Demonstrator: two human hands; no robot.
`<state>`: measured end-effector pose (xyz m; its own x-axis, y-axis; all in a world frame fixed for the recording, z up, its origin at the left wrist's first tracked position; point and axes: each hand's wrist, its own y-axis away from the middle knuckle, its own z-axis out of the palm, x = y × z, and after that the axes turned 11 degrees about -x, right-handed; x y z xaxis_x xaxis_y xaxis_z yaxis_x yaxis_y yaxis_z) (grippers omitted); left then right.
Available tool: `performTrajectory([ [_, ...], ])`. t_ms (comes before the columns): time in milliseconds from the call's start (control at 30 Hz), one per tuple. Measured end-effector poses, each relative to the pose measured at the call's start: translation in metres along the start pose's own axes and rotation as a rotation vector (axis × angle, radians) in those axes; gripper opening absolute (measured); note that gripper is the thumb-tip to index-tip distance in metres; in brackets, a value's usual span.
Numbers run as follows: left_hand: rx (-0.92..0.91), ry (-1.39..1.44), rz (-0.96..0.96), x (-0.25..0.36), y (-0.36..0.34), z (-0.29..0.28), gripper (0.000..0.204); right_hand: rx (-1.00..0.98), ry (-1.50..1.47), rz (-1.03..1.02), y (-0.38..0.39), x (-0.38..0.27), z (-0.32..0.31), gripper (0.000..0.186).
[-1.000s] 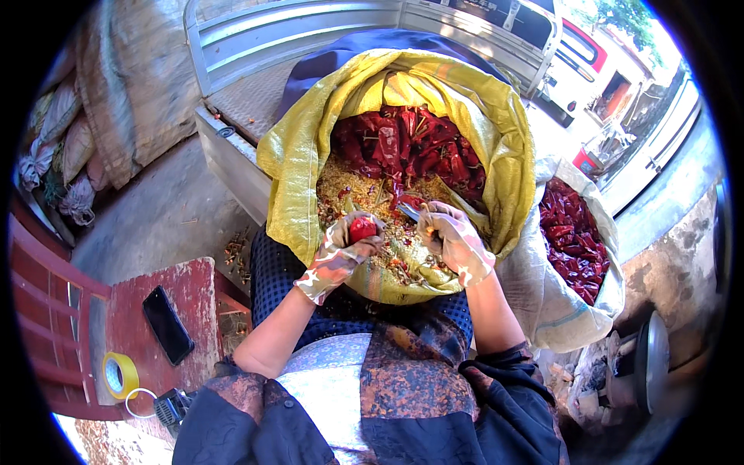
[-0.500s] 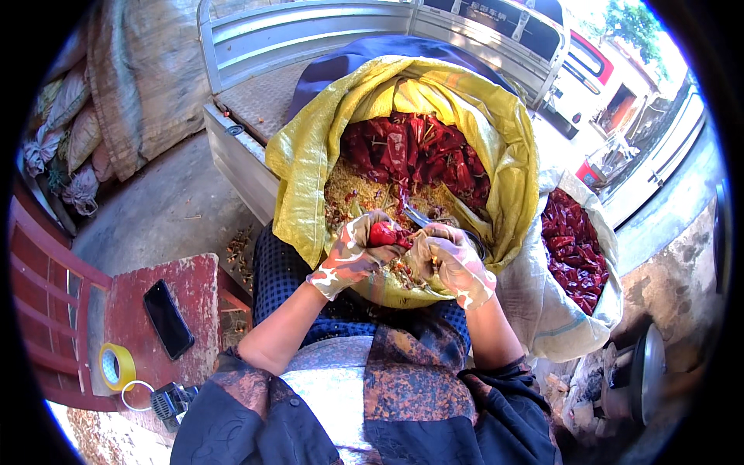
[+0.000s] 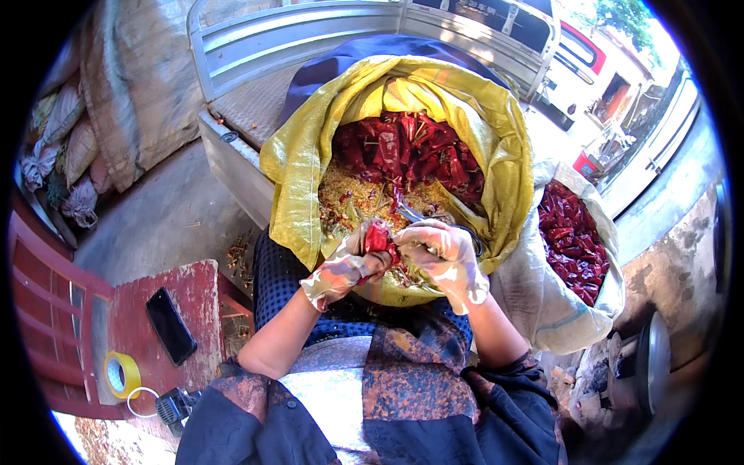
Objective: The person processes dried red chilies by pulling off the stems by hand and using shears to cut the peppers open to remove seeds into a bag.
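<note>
My left hand (image 3: 345, 267), in a patterned glove, is closed around a dried red chili pepper (image 3: 377, 237) over the near rim of a yellow woven sack (image 3: 298, 194). Close on its right, my gloved right hand (image 3: 446, 256) has its fingers curled in at the pepper's lower end; what they pinch is hidden. Behind the right hand lies a pair of scissors (image 3: 411, 213), partly covered; whether the hand touches it I cannot tell. Inside the sack, dried red chilies (image 3: 403, 147) are heaped at the far side, with yellowish seeds and bits (image 3: 353, 190) nearer me.
A white sack (image 3: 554, 329) of red chilies stands at the right. On the left, a worn red chair (image 3: 205, 298) bears a black phone (image 3: 170, 327) and a yellow tape roll (image 3: 122, 374). A metal cart bed (image 3: 248, 108) is behind the yellow sack.
My left hand has turned the chili more upright. My right hand has shifted slightly left, its fingers now curled against the pepper's lower end. The whole view has moved a little.
</note>
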<state>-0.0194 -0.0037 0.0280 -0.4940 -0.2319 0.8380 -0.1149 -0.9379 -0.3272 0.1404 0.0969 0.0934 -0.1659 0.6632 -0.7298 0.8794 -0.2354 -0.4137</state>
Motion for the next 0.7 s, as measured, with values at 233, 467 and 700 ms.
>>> performTrajectory([
  [233, -0.040, -0.144, -0.006, -0.016, 0.003, -0.001, 0.049, 0.034, 0.752, -0.167, 0.007, -0.011, 0.019, 0.022],
  [467, -0.134, -0.267, -0.046, -0.019, 0.017, -0.003, 0.032, -0.155, 0.376, -0.010, 0.007, -0.023, 0.015, 0.020],
  [700, -0.038, 0.234, -0.163, -0.024, 0.028, 0.009, 0.039, 0.038, -0.073, 0.218, 0.014, -0.004, 0.037, 0.010],
])
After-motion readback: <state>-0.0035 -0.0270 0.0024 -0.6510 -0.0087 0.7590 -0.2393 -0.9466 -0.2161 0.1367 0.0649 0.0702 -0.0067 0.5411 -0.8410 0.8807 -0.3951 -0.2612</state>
